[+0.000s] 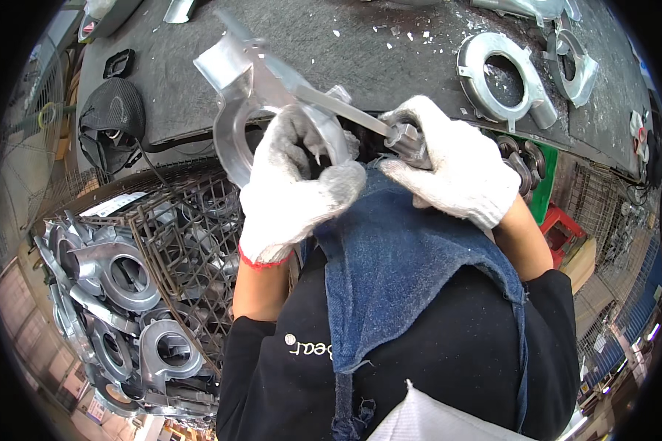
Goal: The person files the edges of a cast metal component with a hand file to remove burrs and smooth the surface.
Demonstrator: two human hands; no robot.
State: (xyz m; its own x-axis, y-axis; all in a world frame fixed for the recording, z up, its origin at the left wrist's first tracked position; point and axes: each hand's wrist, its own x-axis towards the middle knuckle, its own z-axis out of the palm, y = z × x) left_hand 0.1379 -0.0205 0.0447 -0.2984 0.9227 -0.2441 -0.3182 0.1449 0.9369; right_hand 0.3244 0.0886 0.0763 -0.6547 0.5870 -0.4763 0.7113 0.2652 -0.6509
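My left hand [294,187], in a white knit glove with a red cuff edge, is closed round the rim of a silvery metal blower housing [232,143]. This cast part has a ring-shaped body and a spout that points to the upper left. My right hand [456,165], gloved in white too, grips the thick metal handle end of a long flat file [346,110]. The file's blade slants up and left across the housing; whether it touches the metal I cannot tell. Both hands are just in front of the workbench's near edge, above my denim apron [412,242].
Two similar housings [493,77] lie on the dark workbench [294,44] at the right, among pale chips. A black mesh cap [112,114] rests at its left. Wire baskets of castings [125,275] stand lower left. A red crate [563,228] and green bin are at right.
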